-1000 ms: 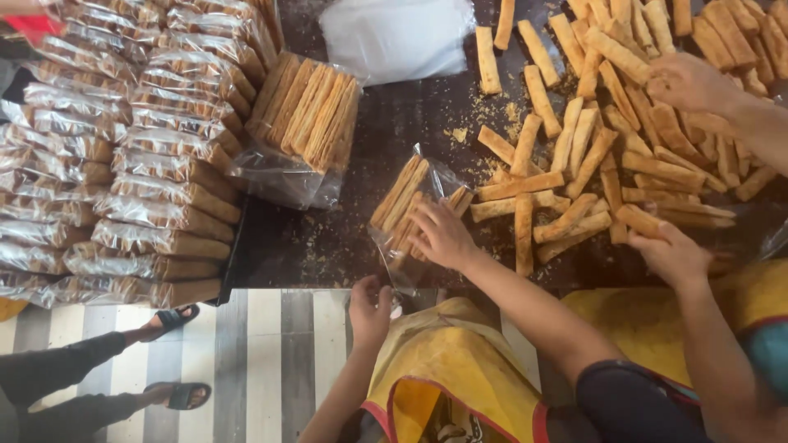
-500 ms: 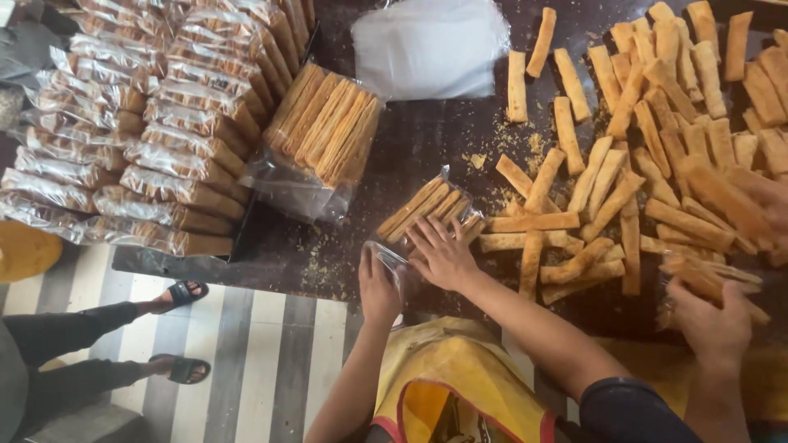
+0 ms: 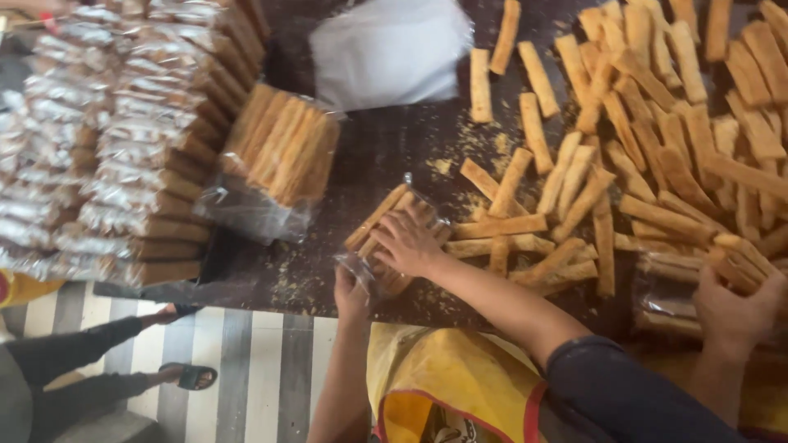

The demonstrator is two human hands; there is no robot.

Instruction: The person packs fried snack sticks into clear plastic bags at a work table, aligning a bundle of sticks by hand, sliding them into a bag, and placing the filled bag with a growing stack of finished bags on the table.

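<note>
A clear bag of biscuit sticks (image 3: pixel 392 238) is lain at centre frame on the desk (image 3: pixel 386 156), its long axis running lower left to upper right. Its lower-left mouth is pinched by the left hand (image 3: pixel 351 289), while the right hand (image 3: pixel 408 244) is pressed open-palmed on top, loose sticks (image 3: pixel 648 148) being spread rightward.

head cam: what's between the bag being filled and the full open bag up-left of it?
Head view: only bare dark table with scattered crumbs lies between the bag being filled and the full bag of biscuit sticks.
</note>
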